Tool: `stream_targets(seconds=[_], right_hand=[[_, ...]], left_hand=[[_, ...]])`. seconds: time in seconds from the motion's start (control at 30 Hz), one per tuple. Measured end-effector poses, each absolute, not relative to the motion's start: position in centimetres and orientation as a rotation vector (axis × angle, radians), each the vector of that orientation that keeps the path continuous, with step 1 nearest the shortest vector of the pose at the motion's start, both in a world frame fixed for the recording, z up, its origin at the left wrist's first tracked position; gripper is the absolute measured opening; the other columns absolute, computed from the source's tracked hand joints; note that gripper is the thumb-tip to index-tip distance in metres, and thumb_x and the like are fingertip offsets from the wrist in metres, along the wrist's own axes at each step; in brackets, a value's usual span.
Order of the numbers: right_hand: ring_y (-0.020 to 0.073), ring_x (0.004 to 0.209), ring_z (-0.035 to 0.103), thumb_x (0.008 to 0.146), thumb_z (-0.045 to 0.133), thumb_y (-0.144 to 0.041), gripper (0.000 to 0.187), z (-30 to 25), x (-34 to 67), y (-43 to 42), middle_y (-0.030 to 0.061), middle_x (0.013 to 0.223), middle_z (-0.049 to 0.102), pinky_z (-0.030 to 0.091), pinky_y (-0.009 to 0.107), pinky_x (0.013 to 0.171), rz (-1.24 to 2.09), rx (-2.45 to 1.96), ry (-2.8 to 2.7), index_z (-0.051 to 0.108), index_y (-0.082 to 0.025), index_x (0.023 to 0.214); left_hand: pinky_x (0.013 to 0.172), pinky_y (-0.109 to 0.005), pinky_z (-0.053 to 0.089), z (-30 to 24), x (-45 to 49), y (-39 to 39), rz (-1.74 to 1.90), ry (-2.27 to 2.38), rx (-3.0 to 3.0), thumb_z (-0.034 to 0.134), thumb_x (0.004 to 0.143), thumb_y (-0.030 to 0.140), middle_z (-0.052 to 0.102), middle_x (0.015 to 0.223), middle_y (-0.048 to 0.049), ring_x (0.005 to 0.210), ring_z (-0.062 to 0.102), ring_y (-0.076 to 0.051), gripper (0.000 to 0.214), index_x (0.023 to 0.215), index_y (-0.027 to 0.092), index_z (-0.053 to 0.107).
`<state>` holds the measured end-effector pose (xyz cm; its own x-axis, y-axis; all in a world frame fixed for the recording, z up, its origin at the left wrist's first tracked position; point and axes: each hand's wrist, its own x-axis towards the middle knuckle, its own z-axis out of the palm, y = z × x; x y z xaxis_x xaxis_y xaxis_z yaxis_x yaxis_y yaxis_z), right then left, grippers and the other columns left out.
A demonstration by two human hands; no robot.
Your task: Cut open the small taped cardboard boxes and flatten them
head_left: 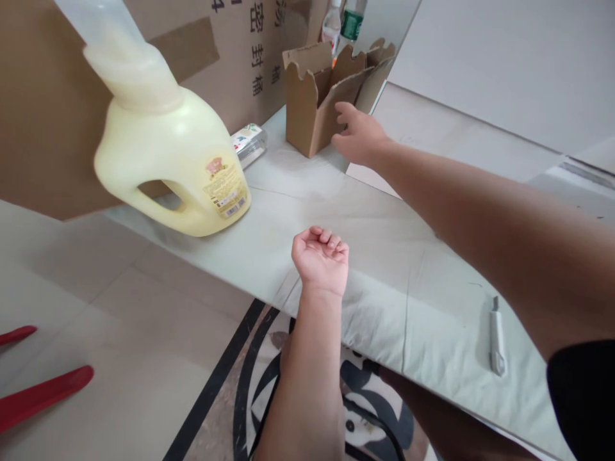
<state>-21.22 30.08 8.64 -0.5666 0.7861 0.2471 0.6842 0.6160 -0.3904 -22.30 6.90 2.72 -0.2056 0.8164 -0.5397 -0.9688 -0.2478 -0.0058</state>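
Observation:
My right hand (359, 132) reaches out to the small brown cardboard box (317, 118), whose top flaps stand up with wavy edges. Its fingers are apart at the box's near side, and I cannot tell whether they touch it. Lower down, my left hand (321, 259) rests palm up near the table's front edge, fingers loosely curled, palm bare. A large pale yellow jug (192, 147) with a handle and a label stands to its left. On the right, under my right forearm, lies a white utility knife (497, 339) with its blade tip showing.
A big cardboard carton (192, 48) with printed characters stands behind the jug. Clear bottles, one with a green label (352, 25), are behind the small box. A small clear-sided package (250, 144) lies beside the jug. Red pointed pieces (48, 394) show at lower left. Pale cloth (384, 256) covers the table.

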Motion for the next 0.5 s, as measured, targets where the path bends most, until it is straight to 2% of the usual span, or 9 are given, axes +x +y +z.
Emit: stream_targets(seconds=[0.07,0.2,0.3,0.43,0.5], right_hand=[[0.0338,0.119,0.067,0.080,0.064,-0.020,0.064,8.6,-22.1,31.1,0.0112,0.133,0.067,0.049,0.054,0.106,0.345,-1.149,-2.452,0.050,-0.022,0.143],[0.0376,0.117,0.067,0.080,0.067,-0.022,0.054,8.0,-25.2,32.1,0.0085,0.112,0.071,0.052,0.059,0.101,0.456,-1.104,-2.398,0.057,-0.021,0.133],[0.0373,0.114,0.067,0.076,0.073,-0.019,0.060,7.7,-27.1,31.9,0.0122,0.114,0.071,0.052,0.061,0.102,0.509,-1.269,-2.308,0.053,-0.022,0.132],[0.0338,0.124,0.061,0.081,0.067,-0.017,0.031,7.7,-27.6,31.3,0.0159,0.122,0.067,0.042,0.059,0.114,0.454,-1.375,-2.304,0.056,-0.018,0.109],[0.0361,0.128,0.059,0.079,0.066,-0.013,0.028,7.4,-27.0,30.4,0.0146,0.120,0.068,0.038,0.062,0.118,0.478,-1.329,-2.286,0.057,-0.019,0.105]], left_hand=[[0.047,-0.022,0.031,2.9,-22.1,7.5,1.747,0.396,-0.537,0.044,0.082,0.024,0.039,0.056,0.0039,0.043,0.038,-0.007,0.018,0.065,0.019,0.046],[0.047,-0.020,0.029,2.9,-21.9,8.1,1.723,0.440,-0.550,0.046,0.081,0.022,0.038,0.057,0.0047,0.043,0.038,-0.006,0.015,0.066,0.018,0.046],[0.047,-0.020,0.026,2.7,-22.0,8.1,1.715,0.483,-0.546,0.046,0.081,0.022,0.037,0.059,0.0054,0.044,0.036,-0.006,0.014,0.067,0.018,0.045],[0.052,-0.023,0.027,2.8,-22.5,7.8,1.728,0.553,-0.526,0.046,0.080,0.023,0.035,0.063,0.0049,0.048,0.036,-0.007,0.013,0.068,0.019,0.043],[0.058,-0.025,0.031,2.8,-22.7,7.8,1.782,0.701,-0.519,0.044,0.080,0.026,0.038,0.068,0.0031,0.055,0.041,-0.009,0.013,0.069,0.020,0.043]])
